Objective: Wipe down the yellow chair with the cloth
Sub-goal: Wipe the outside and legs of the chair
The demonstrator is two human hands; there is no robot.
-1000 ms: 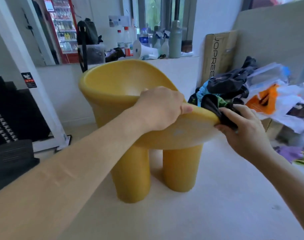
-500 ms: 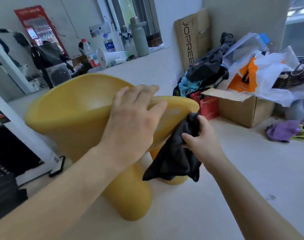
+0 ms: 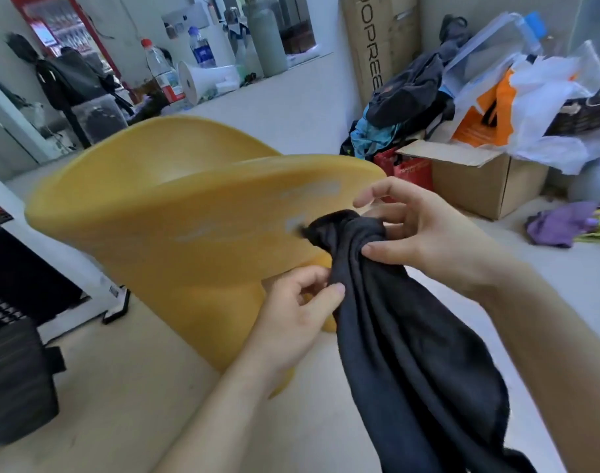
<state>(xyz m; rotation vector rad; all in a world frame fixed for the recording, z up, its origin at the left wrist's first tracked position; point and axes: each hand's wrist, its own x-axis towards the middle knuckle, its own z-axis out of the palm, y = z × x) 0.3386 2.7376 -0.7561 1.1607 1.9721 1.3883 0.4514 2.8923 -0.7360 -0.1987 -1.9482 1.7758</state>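
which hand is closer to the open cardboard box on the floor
Right. The right hand, pinching the top of the black cloth, is just left of the cardboard box; the left hand pinches the cloth lower and farther left, in front of the yellow chair.

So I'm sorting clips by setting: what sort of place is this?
Likely a cluttered storeroom or back office: a cardboard box under heaped plastic bags, lined-up water bottles, and a red drinks fridge.

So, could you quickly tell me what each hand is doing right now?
Left hand: pinching the black cloth at its edge.
Right hand: holding the cloth's bunched top.
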